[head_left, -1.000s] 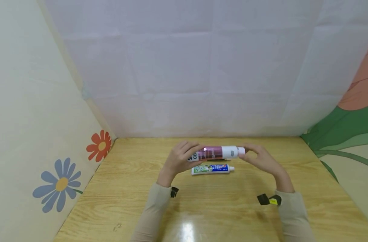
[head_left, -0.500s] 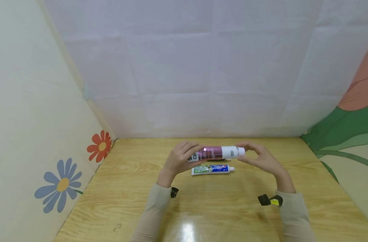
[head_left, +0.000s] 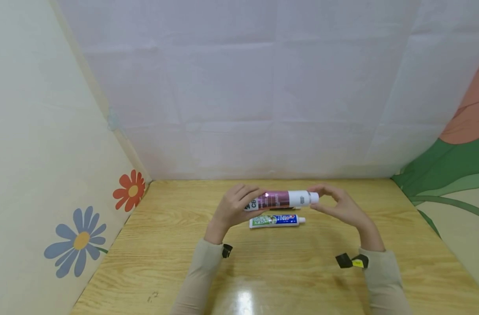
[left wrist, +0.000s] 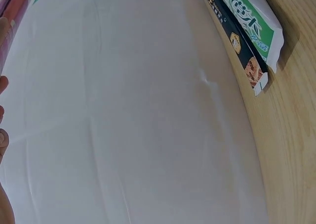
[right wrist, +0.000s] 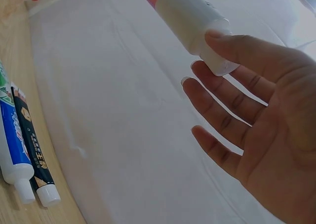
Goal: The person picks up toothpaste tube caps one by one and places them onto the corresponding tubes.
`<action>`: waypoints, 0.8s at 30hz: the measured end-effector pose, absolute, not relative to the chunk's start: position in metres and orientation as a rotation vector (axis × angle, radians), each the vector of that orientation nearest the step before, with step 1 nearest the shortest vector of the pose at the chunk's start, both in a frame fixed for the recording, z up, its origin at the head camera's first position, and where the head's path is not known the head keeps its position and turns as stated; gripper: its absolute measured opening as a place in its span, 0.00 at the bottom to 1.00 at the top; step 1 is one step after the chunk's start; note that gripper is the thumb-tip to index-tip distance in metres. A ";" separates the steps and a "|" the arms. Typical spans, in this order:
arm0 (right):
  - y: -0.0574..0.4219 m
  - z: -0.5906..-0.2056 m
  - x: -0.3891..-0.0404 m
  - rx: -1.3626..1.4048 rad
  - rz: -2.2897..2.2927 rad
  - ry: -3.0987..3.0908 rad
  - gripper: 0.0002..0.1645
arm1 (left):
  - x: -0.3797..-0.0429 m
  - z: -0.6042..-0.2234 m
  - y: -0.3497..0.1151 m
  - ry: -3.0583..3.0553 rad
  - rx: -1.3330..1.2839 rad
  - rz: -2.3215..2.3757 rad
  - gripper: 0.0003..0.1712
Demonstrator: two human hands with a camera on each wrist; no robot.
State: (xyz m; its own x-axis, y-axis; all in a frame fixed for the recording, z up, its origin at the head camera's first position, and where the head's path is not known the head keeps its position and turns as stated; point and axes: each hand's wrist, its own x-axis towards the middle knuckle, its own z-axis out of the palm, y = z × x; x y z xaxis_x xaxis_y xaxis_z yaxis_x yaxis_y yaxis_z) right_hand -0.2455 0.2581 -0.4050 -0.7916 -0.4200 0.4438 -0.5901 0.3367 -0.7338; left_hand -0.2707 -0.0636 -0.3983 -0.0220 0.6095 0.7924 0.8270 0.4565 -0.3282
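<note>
My left hand (head_left: pixel 234 208) grips the printed end of a pink and white tube (head_left: pixel 276 199), held level above the table. In the left wrist view only some of its fingertips and part of the tube (left wrist: pixel 14 19) show at the left edge. My right hand (head_left: pixel 343 210) pinches the tube's white cap (head_left: pixel 313 197) between thumb and index finger. The right wrist view shows the thumb on the cap (right wrist: pixel 217 58) and the other fingers spread. The cap sits on the tube's white end.
On the wooden table (head_left: pixel 176 245) lies a green, blue and white toothpaste tube (head_left: pixel 274 221). A slim black tube (left wrist: pixel 242 46) with a white cap (right wrist: pixel 48 195) lies beside it, mostly hidden in the head view. A pale sheet (head_left: pixel 270 109) hangs behind the table.
Since one second ago my right thumb and index finger have shifted slightly left around the cap. The left hand and the tube have barely moved.
</note>
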 end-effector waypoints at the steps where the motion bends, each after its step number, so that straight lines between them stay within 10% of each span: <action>1: 0.258 -0.405 -0.246 0.928 1.440 -2.420 0.24 | -0.271 -0.398 -0.063 -1.722 -1.241 -0.277 0.32; 24: 0.254 -0.393 -0.235 0.904 1.394 -2.470 0.20 | -0.271 -0.399 -0.062 -1.734 -1.252 -0.298 0.31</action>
